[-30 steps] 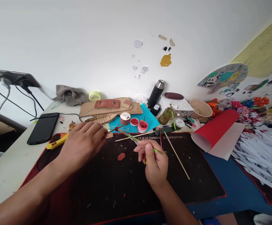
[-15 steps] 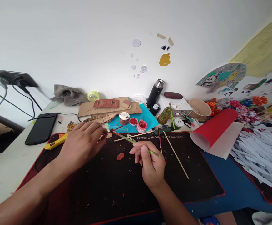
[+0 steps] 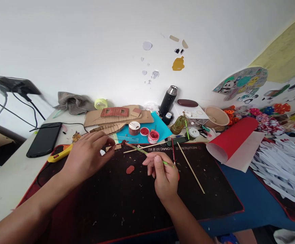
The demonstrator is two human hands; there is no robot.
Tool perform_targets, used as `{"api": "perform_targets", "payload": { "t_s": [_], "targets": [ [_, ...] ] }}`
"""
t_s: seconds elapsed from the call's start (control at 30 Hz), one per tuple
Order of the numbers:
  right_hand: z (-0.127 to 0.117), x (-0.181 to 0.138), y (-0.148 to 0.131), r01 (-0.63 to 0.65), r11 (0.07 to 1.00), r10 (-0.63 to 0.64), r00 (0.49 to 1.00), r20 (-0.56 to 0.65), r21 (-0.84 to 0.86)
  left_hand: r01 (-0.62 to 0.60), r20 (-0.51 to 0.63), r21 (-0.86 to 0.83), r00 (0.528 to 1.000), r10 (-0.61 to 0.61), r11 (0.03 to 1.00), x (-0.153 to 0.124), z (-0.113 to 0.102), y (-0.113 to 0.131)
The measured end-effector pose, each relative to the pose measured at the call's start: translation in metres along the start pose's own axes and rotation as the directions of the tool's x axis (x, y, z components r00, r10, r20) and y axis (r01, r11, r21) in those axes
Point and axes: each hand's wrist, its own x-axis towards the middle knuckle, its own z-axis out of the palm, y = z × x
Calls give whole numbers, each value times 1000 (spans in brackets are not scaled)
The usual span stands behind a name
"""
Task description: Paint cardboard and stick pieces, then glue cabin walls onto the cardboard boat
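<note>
My right hand (image 3: 164, 174) is closed around a green-handled paintbrush (image 3: 143, 150), whose tip points left and away from me. That brush tip meets or nearly meets a small, thin reddish-brown piece (image 3: 123, 142), apparently a short stick. My left hand (image 3: 87, 154) pinches the near end of this piece between thumb and fingertips; the fingers partly hide it. Beyond the hands, an open jar of red paint (image 3: 153, 137) stands beside its lid (image 3: 144, 131) and a brown paint jar (image 3: 134, 128). Below the brush, a flat reddish-brown scrap (image 3: 130, 169) lies on the black mat (image 3: 127, 206).
Bare wooden sticks (image 3: 191, 169) and a red brush (image 3: 173, 150) lie to the right. Painted cardboard (image 3: 114, 112), a black flask (image 3: 168, 101) and a murky jar (image 3: 179, 125) stand behind. A yellow glue gun (image 3: 61, 155), a phone (image 3: 44, 139) and a red paper roll (image 3: 232, 139) flank the mat.
The reddish-brown piece has tilted to lie flatter, with less of it showing beyond the brush tip. The brush has shifted very slightly; both hands keep nearly the same places.
</note>
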Motion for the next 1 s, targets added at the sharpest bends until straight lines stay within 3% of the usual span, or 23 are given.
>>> {"api": "perform_targets", "payload": {
  "t_s": [0.27, 0.4, 0.67, 0.83, 1.0],
  "targets": [
    [2, 1, -2, -8, 999, 7, 1000, 29, 35, 18, -54, -93, 998, -23, 996, -3, 4, -3],
    [0, 3, 0, -41, 999, 42, 999, -25, 35, -47, -82, -33, 996, 44, 998, -5, 2, -3],
    [3, 2, -2, -54, 995, 53, 999, 15, 78, -108, -101, 24, 989, 109, 994, -6, 0, 1],
    [1, 3, 2, -73, 994, 77, 996, -52, 84, -62, -110, 15, 992, 63, 998, -7, 3, -3],
    [3, 1, -1, -48, 995, 47, 999, 6, 88, -7, -127, -30, 992, 3, 1000, -7, 7, -2]
  ]
}}
